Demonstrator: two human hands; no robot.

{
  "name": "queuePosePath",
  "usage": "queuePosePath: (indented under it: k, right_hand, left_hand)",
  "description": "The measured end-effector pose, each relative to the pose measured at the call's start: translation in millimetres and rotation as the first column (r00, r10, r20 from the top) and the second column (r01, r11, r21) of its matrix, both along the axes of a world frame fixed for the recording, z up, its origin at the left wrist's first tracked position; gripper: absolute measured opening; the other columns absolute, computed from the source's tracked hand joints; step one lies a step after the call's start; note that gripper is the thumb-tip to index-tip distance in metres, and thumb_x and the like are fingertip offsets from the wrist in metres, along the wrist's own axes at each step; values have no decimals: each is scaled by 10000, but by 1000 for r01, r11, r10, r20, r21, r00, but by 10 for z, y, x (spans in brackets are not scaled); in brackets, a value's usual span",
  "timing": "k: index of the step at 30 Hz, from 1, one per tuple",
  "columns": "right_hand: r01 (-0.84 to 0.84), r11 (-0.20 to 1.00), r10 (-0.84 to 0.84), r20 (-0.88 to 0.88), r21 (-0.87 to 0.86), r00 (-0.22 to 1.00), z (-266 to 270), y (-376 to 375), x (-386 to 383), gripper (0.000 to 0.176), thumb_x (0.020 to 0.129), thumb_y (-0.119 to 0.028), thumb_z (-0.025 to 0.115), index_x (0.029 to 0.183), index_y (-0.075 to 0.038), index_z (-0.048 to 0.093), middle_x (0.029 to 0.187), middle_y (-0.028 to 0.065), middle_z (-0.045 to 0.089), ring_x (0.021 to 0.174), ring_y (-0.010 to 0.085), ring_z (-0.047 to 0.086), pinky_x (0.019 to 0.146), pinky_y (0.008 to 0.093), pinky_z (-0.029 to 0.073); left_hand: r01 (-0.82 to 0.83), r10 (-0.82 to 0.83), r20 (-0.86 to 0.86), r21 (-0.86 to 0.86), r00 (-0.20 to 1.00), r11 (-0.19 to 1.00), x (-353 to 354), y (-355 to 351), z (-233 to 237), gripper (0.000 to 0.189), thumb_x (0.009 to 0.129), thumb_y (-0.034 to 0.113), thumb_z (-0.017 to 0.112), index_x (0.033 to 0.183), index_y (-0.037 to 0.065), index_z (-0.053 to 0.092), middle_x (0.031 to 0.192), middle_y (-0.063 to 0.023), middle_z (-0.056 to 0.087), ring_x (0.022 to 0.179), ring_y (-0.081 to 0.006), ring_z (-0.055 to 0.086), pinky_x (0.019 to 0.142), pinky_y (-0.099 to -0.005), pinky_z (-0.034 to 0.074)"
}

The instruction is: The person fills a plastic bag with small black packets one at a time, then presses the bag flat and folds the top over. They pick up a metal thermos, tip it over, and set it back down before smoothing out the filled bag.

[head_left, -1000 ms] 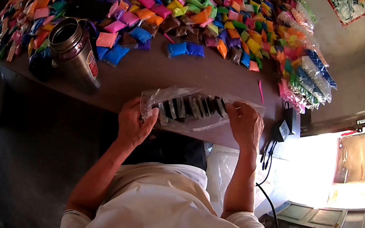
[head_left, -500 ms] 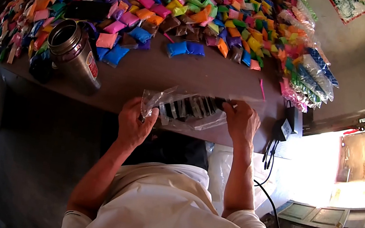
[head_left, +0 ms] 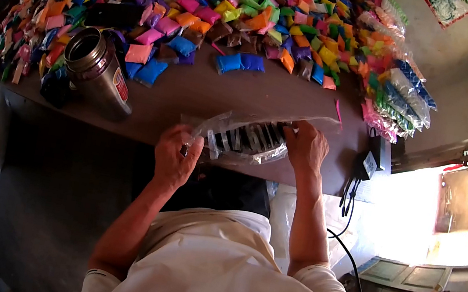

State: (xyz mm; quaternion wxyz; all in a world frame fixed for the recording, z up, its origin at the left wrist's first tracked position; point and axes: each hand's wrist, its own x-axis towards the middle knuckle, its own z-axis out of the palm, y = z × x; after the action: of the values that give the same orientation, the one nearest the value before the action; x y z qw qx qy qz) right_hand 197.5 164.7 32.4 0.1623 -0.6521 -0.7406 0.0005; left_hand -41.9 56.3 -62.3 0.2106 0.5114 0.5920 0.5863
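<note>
A clear plastic bag (head_left: pixel 247 139) holding a row of black packets is stretched between my hands at the table's front edge. My left hand (head_left: pixel 175 155) is closed on its left end, thumb up along the packets. At the other end my right hand (head_left: pixel 306 149) pinches the bag and the last black packet. Loose film from the bag rises above the row on the right. The fingers' undersides are hidden.
Small colourful packets (head_left: pixel 187 17) are heaped across the back of the brown table (head_left: pixel 242 95). A steel flask (head_left: pixel 97 74) stands uncapped at left, near a dark phone (head_left: pixel 113 14). Filled clear bags (head_left: pixel 402 100) lie at right, above black adapters (head_left: pixel 367 162) with cables.
My right hand has shifted slightly left and up, drawing the bag's right end inward. The row of packets now bows upward more, and the film bulges. My left hand keeps its grip.
</note>
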Motion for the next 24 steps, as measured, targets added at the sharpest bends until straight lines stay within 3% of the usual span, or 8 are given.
queuePosePath:
  k: [4,7,9,10,14,17,19,24]
  right_hand:
    - [83,997,-83,-12,-2,996,92,-94,102,244,826,-309,656,946,-105,718,819,171,688,797,385,654,732,477,496]
    - [60,990,-34,-203,124,979,153,-182,229,202,833,-248,671,905,-65,718,792,157,696,724,304,681,689,400,516]
    - [76,987,24,-598,141,801,245,-254,221,142,830,-150,681,868,-14,704,741,116,691,659,174,660,646,299,504]
    - [80,982,44,-619,172,784,255,-302,214,93,828,-64,660,879,9,685,708,79,666,650,95,609,630,237,478]
    - [129,957,77,-656,261,751,155,-459,240,101,817,-34,642,905,-1,681,736,90,661,648,122,616,632,241,481]
    - [102,949,99,-586,299,804,34,-502,323,141,789,12,623,915,-14,681,800,86,670,676,151,630,640,253,494]
    - [-114,914,303,-470,389,829,67,-527,305,163,761,38,611,900,-17,678,872,73,677,709,182,641,645,278,510]
    - [-177,864,369,-353,471,860,102,-404,310,172,763,45,629,914,-28,672,953,91,683,785,281,651,704,345,527]
  left_hand:
    - [36,-31,71,-76,997,996,7,-19,33,350,913,334,641,832,-6,658,957,-138,639,806,-241,624,612,-320,497]
    - [61,-54,82,-87,995,994,14,-19,67,325,924,317,627,889,-5,656,952,-133,638,800,-213,618,647,-304,489]
    - [57,-55,56,-48,997,997,16,6,85,312,930,306,621,924,-4,654,950,-128,638,792,-187,613,655,-287,480]
    - [79,-74,103,-51,992,996,8,1,78,306,937,302,611,963,-2,645,935,-109,631,780,-152,594,664,-275,470]
    - [150,-134,262,-42,956,988,7,-14,80,307,962,299,578,1029,3,620,883,-46,592,735,-73,525,666,-249,442]
    - [169,-141,296,-72,945,983,4,-21,146,301,971,303,563,1023,10,607,850,-17,559,716,-62,492,633,-243,421]
    - [183,-151,258,-105,954,977,-33,-21,167,292,972,301,563,997,13,602,824,-10,553,701,-61,488,612,-244,406]
    - [88,-80,164,-43,983,995,6,16,102,289,971,304,563,918,20,583,738,5,529,658,-60,474,561,-250,370]
